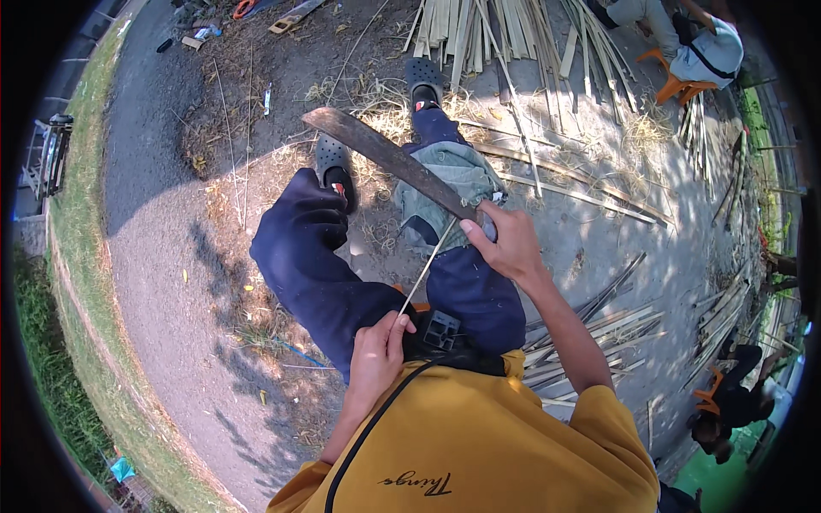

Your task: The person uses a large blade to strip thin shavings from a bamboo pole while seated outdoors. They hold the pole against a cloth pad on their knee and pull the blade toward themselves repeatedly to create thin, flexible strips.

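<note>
My right hand (506, 244) is closed around the handle of a machete (385, 158), whose dark, worn blade points to the far left above my legs. Pinched in my left hand (380, 349), near my waist, is a thin pale bamboo strip (426, 272). From there the strip slants up to the right and reaches the blade close to the handle; exactly how the two touch is hard to make out. Over my right knee lies a grey-green cloth (453, 171), beneath the blade.
Long split bamboo slats (479, 30) lie fanned out at the far side, and more slats (590, 342) lie at my right. Curly shavings (380, 107) litter the ground around my feet. A saw (295, 15) lies far left. People sit on orange stools (680, 84) at the right.
</note>
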Tool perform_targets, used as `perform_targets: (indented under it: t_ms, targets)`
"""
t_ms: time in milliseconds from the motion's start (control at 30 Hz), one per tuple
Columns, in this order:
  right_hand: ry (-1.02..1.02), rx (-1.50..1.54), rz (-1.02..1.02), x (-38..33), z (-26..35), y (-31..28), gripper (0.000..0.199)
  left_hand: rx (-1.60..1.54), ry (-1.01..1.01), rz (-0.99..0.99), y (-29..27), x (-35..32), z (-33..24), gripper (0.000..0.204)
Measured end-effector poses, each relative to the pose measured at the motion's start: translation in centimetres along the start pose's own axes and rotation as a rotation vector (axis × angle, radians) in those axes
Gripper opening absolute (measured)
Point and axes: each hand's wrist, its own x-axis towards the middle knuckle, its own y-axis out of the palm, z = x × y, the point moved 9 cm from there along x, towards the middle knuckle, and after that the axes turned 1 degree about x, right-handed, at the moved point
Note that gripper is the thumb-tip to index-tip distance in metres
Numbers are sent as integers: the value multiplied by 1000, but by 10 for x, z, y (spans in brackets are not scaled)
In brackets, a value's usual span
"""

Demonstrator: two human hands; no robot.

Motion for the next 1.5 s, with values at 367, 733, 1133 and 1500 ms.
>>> perform_targets:
  t_ms: [367,733,1133,1500]
  targets:
    - [-30,-5,19,-7,-2,1,50,-675,-142,369,40,48,12,27]
    - [-110,-238,40,0,21,-2,48,-145,129,88,28,57,-25,21]
    - [-83,-191,37,-1,23,2,47,-85,166,-28,21,37,-29,16]
    - [-120,-170,76,-5,29,4,48,-307,111,109,29,45,-5,20]
